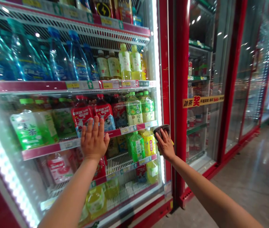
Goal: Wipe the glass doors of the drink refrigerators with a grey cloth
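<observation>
While the left hand (94, 142) splays open before the drinks cooler (164, 91), that flat-palmed grey cloth (158, 129) could slip the right hand (166, 145)!

The cloth (161, 129) looks matt, the doorframe (164, 57) glossy.

Place: shop, drinks section.
Fridges (183, 79): red-framed, glass-fronted, in a row.
Bottles (137, 147): many, ranked by kind on shelves (41, 86).
Price tags (107, 85): along shelf edges.
Banner (203, 101): yellow, printed, on neighbouring fridge.
</observation>
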A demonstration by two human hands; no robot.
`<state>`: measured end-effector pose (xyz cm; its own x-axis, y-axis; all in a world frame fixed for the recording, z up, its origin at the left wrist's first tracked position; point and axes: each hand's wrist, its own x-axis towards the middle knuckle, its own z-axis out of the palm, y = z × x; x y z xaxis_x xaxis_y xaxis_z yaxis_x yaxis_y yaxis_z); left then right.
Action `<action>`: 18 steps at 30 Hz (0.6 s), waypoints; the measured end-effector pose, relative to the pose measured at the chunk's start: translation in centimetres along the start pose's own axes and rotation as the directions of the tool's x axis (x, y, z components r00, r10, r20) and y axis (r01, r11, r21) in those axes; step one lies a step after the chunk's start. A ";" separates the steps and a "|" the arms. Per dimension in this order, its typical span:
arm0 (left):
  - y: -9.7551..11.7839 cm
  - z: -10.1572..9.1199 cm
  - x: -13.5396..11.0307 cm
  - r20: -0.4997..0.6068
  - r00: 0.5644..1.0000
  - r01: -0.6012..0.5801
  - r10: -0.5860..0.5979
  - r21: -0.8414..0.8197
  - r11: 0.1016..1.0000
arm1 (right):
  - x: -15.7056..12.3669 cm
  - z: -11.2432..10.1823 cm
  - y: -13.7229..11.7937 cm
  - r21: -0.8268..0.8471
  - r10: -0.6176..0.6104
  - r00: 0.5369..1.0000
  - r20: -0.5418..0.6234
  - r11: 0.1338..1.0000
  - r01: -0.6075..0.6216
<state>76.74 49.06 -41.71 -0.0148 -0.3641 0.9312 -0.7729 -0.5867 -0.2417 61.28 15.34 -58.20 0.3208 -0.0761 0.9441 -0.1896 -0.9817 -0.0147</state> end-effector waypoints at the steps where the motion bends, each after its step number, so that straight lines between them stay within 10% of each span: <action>1: 0.0 0.0 0.0 0.000 1.000 0.002 -0.002 -0.006 1.000 | -1.1 -0.1 0.0 0.004 -0.039 0.999 0.026 0.999 0.039; 9: -0.1 0.2 -0.1 -0.028 1.000 -0.001 0.001 -0.006 1.000 | 8.4 0.0 -2.1 0.074 0.245 0.926 -0.287 0.969 -0.234; 13: 0.1 0.1 -0.2 -0.017 1.000 0.000 0.000 0.009 1.000 | 5.8 0.6 -6.3 0.022 -0.046 0.992 -0.120 0.999 0.049; 16: 0.2 0.0 -0.3 -0.005 1.000 -0.002 0.002 0.035 0.999 | 0.9 0.1 -5.7 0.029 -0.358 0.933 0.016 0.933 0.358; 18: 0.3 -0.2 -0.3 0.006 1.000 0.002 -0.002 0.042 0.999 | 0.0 -0.3 -3.9 0.027 -0.352 0.935 0.037 0.936 0.352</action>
<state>76.37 49.11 -42.05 -0.0095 -0.3674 0.9300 -0.7457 -0.6171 -0.2514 61.73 19.27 -58.09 0.4011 0.2684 0.8758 -0.0399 -0.9501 0.3095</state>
